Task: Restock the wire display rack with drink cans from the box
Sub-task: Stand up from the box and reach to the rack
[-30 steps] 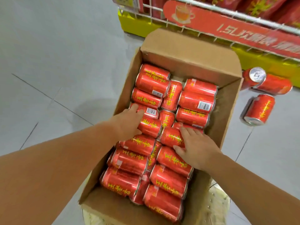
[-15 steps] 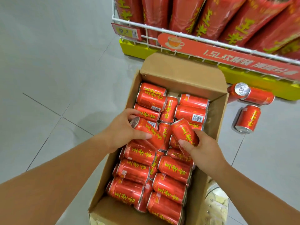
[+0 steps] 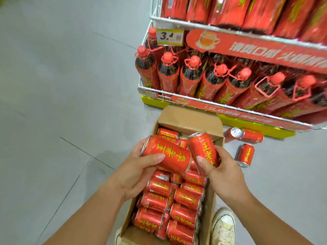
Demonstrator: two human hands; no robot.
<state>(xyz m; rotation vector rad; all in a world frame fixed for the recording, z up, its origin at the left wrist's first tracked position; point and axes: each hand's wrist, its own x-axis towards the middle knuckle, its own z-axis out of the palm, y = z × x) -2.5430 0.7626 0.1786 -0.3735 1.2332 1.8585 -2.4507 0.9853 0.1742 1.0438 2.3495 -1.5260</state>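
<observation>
Since half a second ago you have lifted both cans clear of the brown cardboard box (image 3: 191, 119), and your gaze has risen to the white wire display rack (image 3: 153, 89). Your left hand (image 3: 134, 174) grips one red drink can with yellow lettering (image 3: 168, 154) sideways, thumb across its face. Your right hand (image 3: 224, 172) wraps a second red can (image 3: 203, 149), tilted top-up, close beside the first. One per hand likely halves your trips. Dark red-capped bottles (image 3: 189, 76) fill the tier in view; loose red cans (image 3: 245, 154) lie on the grey floor (image 3: 53, 85).
</observation>
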